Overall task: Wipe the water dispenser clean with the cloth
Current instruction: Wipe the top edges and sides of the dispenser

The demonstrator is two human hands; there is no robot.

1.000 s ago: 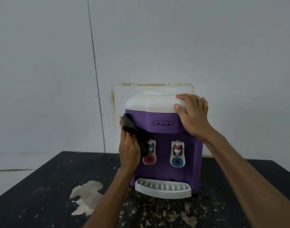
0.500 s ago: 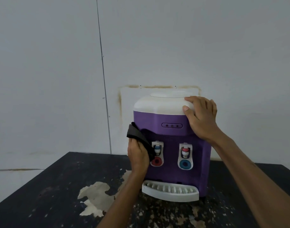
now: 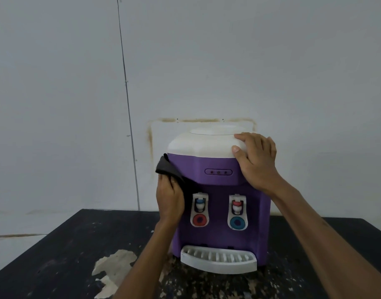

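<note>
Head view, single frame.

Water dispenser (image 3: 219, 212): purple body, white top (image 3: 202, 145), standing upright on the black bench (image 3: 55, 244) close to the grey wall (image 3: 206, 61). Front faces the camera. An oval indicator panel (image 3: 218, 172) sits under the white top. There are two taps below it. The left tap (image 3: 199, 210) has a blue cap over a red ring, and the right tap (image 3: 237, 212) has a red cap over a blue ring. The white drip tray (image 3: 218, 258) projects from the base.

Cloth (image 3: 170, 171): dark grey, bunched, lying against the dispenser's upper left front corner. Its top edge is just under the seam between the white top and the purple body. A fold trails down and to the right, towards the left tap.

Left hand (image 3: 170, 199): back of hand towards the camera. It grips the cloth and presses it to the left front edge of the purple body. The fingers are mostly covered by the cloth, so their exact curl cannot be read.

Right hand (image 3: 257, 160): laid on the right front corner of the white top. The fingers are extended and lightly spread over the top, and the thumb lies on the front face of the white part. It grasps nothing and touches the dispenser only.

Bench surface: worn, with a pale chipped patch (image 3: 116, 266) left of the left forearm and speckled wear in front of the drip tray.

Wall: a brownish stain outline (image 3: 150, 139) frames the area behind the dispenser. A thin vertical line (image 3: 127, 93) runs down to the left of it.
</note>
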